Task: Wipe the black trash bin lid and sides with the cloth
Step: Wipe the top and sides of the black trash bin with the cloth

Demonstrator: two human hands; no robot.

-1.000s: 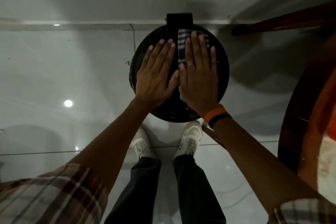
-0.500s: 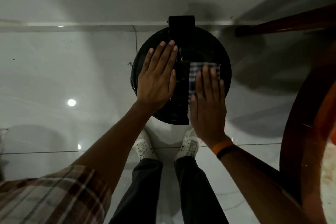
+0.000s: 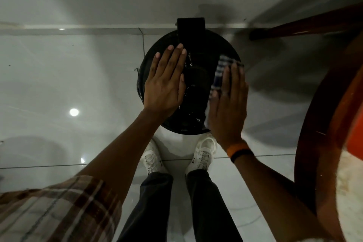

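Observation:
The round black trash bin lid [image 3: 198, 76] lies below me against the wall, with a black hinge block [image 3: 191, 27] at its far edge and wet streaks on its surface. My left hand [image 3: 166, 82] rests flat on the lid's left half, fingers straight and together. My right hand [image 3: 228, 104] presses a blue-and-white checked cloth [image 3: 222, 68] flat against the lid's right edge. The cloth sticks out beyond my fingertips and along my thumb side. The bin's sides are hidden under the lid.
A dark wooden round table [image 3: 322, 143] curves along the right side, and a wooden bar [image 3: 306, 23] crosses the upper right. Glossy white floor tiles [image 3: 78, 84] spread to the left. My white shoes [image 3: 202, 155] stand just in front of the bin.
My right hand has slid the cloth from the lid's far middle toward me and out to the right edge. My left hand has stayed flat on the left half.

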